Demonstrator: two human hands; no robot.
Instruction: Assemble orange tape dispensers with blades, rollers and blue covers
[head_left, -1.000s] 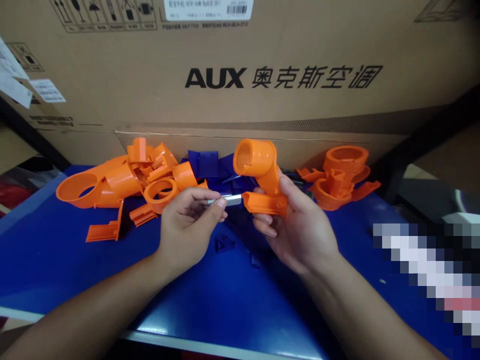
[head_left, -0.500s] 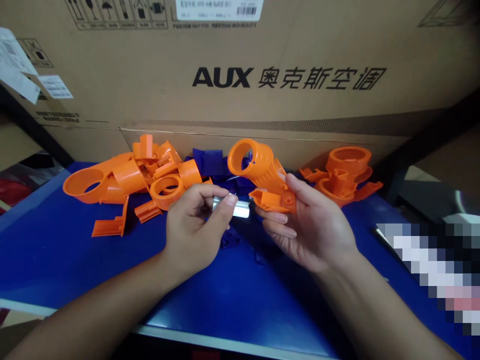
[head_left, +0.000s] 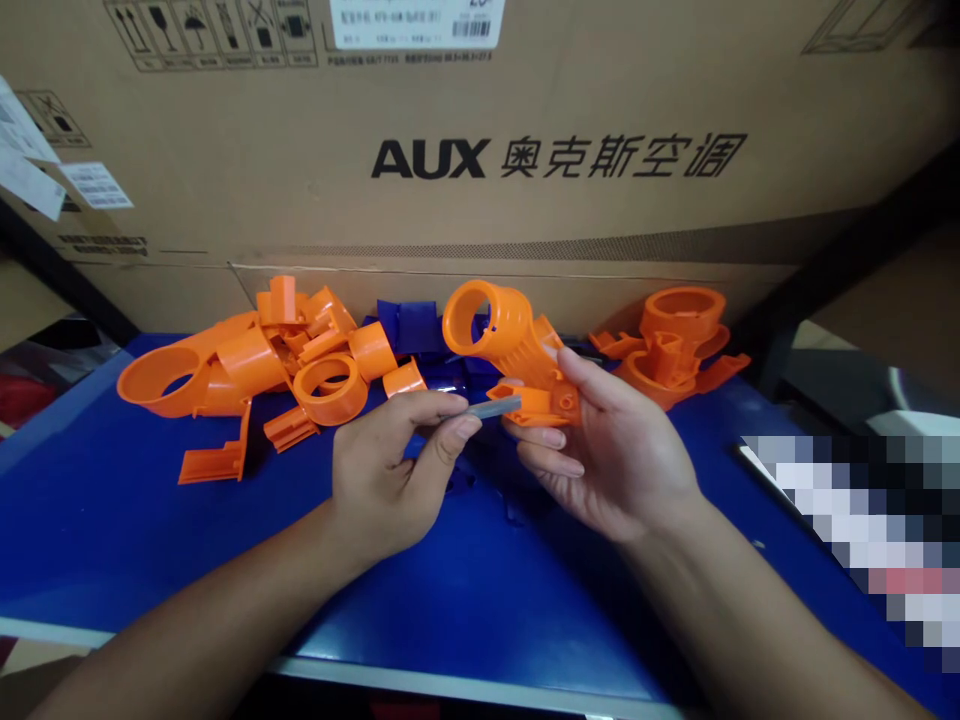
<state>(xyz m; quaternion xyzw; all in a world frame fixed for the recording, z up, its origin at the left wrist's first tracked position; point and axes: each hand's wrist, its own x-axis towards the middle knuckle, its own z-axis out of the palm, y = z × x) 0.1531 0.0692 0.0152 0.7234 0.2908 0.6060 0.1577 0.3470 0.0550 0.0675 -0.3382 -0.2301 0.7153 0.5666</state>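
My left hand [head_left: 394, 470] pinches a small serrated metal blade [head_left: 495, 408] between thumb and forefinger, seen nearly edge-on. Its free end points right, at the opening in the lower end of an orange plastic tape dispenser [head_left: 514, 330]. Whether blade and dispenser touch, I cannot tell. My right hand [head_left: 630, 465] holds that dispenser by its lower part, thumb on the near side and fingers underneath. The round ring of the dispenser faces up and left. Part of the blade is hidden by my left fingers.
Several orange plastic parts [head_left: 247, 360] are heaped on the blue tabletop [head_left: 420, 610] to the left. More orange parts [head_left: 679, 340] stand at the right. Dark blue pieces [head_left: 409, 325] lie behind my hands. A large cardboard box [head_left: 600, 80] rises along the back.
The blade has turned from showing its broad shiny face to nearly edge-on, and its end now overlaps the dispenser's opening in view. My right hand keeps its hold; the view has shifted slightly.
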